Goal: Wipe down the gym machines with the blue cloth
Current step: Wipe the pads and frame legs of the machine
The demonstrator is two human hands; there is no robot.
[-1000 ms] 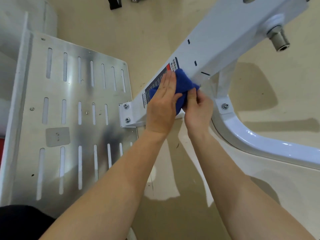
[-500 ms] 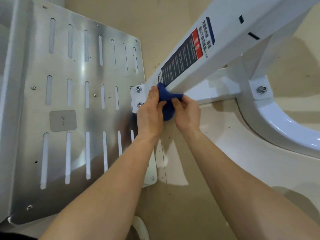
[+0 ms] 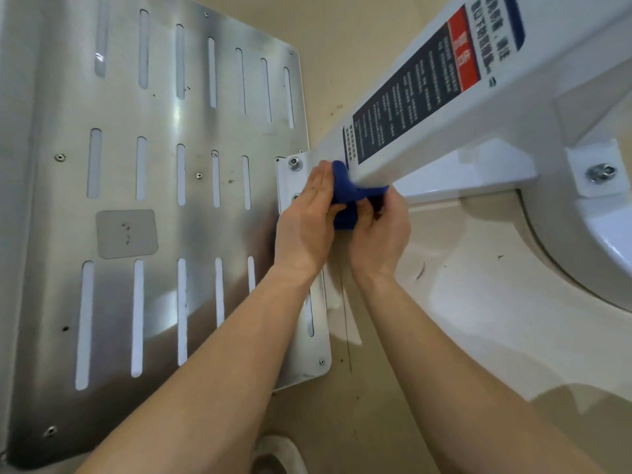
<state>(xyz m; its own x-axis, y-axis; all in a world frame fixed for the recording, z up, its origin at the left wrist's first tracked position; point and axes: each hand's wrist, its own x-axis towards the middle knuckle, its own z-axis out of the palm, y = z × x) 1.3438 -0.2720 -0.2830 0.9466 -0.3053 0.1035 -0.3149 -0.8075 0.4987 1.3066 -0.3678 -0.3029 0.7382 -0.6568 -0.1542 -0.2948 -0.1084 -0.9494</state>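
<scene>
Hugging the white beam's [image 3: 427,138] lower end, just beside the bolted plate's [image 3: 284,181] edge, the blue cloth [image 3: 345,196] has bare floor [image 3: 461,302] beneath. Left hand [image 3: 307,224] and right hand [image 3: 379,234] reach forward, fingers clamped on it.

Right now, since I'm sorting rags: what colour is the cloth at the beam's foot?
Dark blue; the cloth shows best in the head view.

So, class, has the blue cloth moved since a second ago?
Yes. The blue cloth slid down the white beam, off the warning label, to the end by the bolted plate.
</scene>
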